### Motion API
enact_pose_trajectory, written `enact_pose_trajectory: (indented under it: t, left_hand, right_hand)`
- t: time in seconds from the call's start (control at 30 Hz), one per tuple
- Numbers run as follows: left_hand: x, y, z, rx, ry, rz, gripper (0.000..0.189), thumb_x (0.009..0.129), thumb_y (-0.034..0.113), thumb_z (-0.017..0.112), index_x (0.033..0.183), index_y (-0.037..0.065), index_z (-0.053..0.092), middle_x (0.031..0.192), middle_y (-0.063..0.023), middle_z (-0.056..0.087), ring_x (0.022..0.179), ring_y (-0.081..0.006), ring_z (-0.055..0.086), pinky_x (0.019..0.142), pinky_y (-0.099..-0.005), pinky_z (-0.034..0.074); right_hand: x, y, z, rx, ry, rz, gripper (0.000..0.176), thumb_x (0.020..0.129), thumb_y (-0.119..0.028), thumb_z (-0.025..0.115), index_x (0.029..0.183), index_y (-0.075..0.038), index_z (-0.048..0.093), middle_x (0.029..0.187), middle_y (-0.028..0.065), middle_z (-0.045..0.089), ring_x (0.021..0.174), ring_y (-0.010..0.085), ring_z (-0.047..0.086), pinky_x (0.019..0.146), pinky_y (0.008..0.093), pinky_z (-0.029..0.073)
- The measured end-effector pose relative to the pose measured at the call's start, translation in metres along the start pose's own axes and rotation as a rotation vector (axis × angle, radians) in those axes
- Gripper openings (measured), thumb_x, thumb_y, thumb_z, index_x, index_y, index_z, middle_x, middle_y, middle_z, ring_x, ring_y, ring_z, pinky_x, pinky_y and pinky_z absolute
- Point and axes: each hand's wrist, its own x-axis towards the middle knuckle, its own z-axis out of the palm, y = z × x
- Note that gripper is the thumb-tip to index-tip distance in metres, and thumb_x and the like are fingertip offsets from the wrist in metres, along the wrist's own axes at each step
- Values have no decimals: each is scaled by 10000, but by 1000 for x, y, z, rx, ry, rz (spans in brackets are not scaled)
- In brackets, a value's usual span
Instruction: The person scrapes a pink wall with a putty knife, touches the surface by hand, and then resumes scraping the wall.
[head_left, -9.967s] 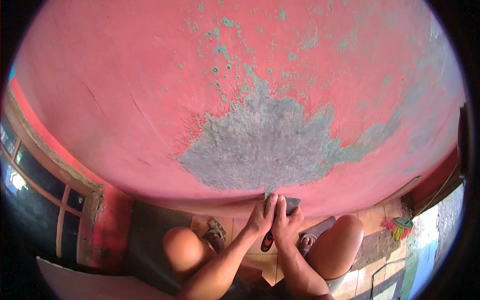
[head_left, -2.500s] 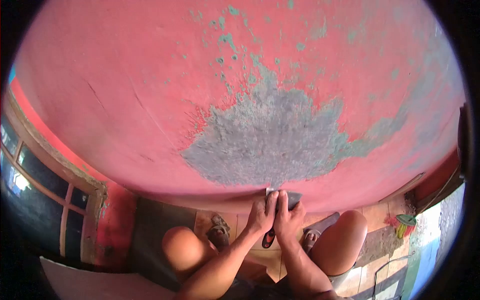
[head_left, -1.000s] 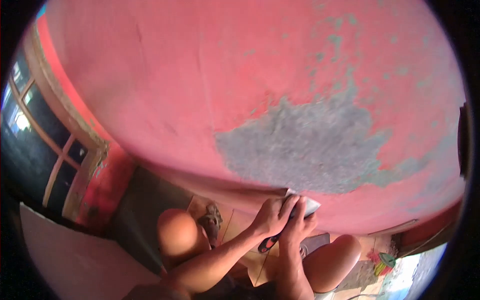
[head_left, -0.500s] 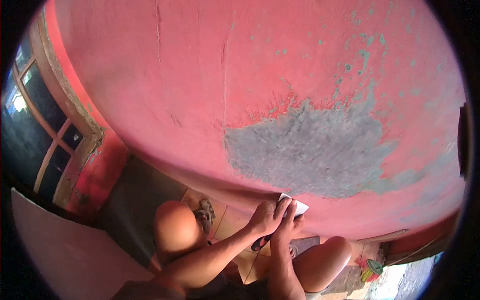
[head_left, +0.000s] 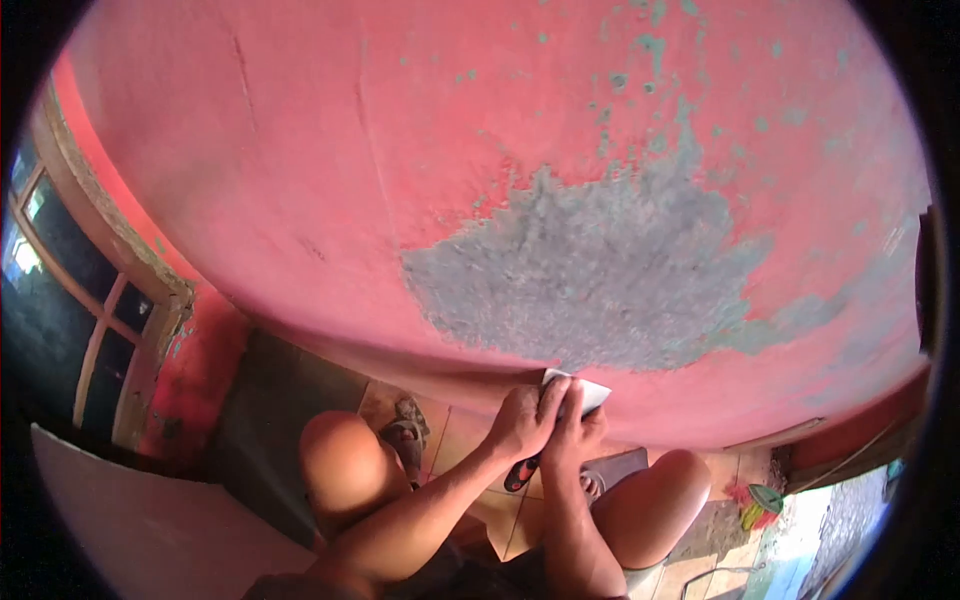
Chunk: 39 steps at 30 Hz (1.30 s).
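Both my hands meet low on the pink wall (head_left: 300,190), just under a large grey patch (head_left: 590,270) where the paint is gone. My left hand (head_left: 525,418) has its fingers closed on a flat white sheet (head_left: 592,390). Against it, my right hand (head_left: 575,425) grips the same sheet, fingers pressed together. The sheet's upper edge is at the wall; its lower part is hidden behind my fingers.
My bent knees (head_left: 345,465) flank my arms above a tiled floor (head_left: 455,440). A framed window (head_left: 85,260) is at the left, with a pale panel (head_left: 150,510) below it. A green and red item (head_left: 762,503) lies at the lower right.
The wall and its grey patch have shifted left and slightly up in view. My hands, still together on the white sheet, appear slightly higher and further left.
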Motion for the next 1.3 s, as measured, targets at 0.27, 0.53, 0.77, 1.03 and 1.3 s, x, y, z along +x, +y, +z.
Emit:
enact_pose_trajectory:
  t: [0.27, 0.53, 0.77, 1.03, 1.3]
  left_hand:
    - [-8, -10, 7, -32, 12, -113, 537, 1051, 435, 415, 915, -28, 651, 719, -269, 628, 717, -394, 684, 602, -439, 480]
    - [3, 14, -5, 47, -1, 12, 448, 1056, 362, 414, 918, -16, 611, 748, -265, 604, 739, -350, 674, 624, -431, 466]
    - [-3, 7, 3, -47, 47, -30, 476, 1055, 386, 435, 928, -25, 638, 787, -275, 628, 790, -292, 711, 612, -418, 477]
    - [-3, 8, 0, 10, 15, -91, 483, 1061, 397, 407, 1006, -20, 646, 805, -289, 634, 827, -379, 704, 660, -412, 499]
    - [-7, -3, -1, 210, 1, 51, 366, 1043, 350, 429, 1036, 36, 617, 824, -298, 614, 779, -463, 642, 545, -500, 440]
  right_hand:
    - [-2, 2, -3, 29, 6, 40, 271, 985, -195, 625, 885, 52, 674, 800, 25, 679, 702, 78, 565, 626, 267, 479]
    - [9, -5, 2, 44, 1, -75, 230, 964, -163, 651, 889, 51, 688, 768, 32, 684, 699, 69, 567, 624, 259, 483]
    - [4, -4, 0, 13, 38, -21, 241, 960, -178, 665, 847, 34, 679, 746, 15, 674, 671, 58, 552, 595, 258, 475]
    - [6, 1, 2, -26, 35, -47, 259, 957, -190, 660, 853, 46, 682, 702, 15, 646, 677, 70, 543, 606, 275, 476]
    - [3, 13, -8, -48, -28, 4, 239, 971, -170, 634, 848, 33, 659, 749, 19, 650, 711, 87, 554, 628, 285, 483]
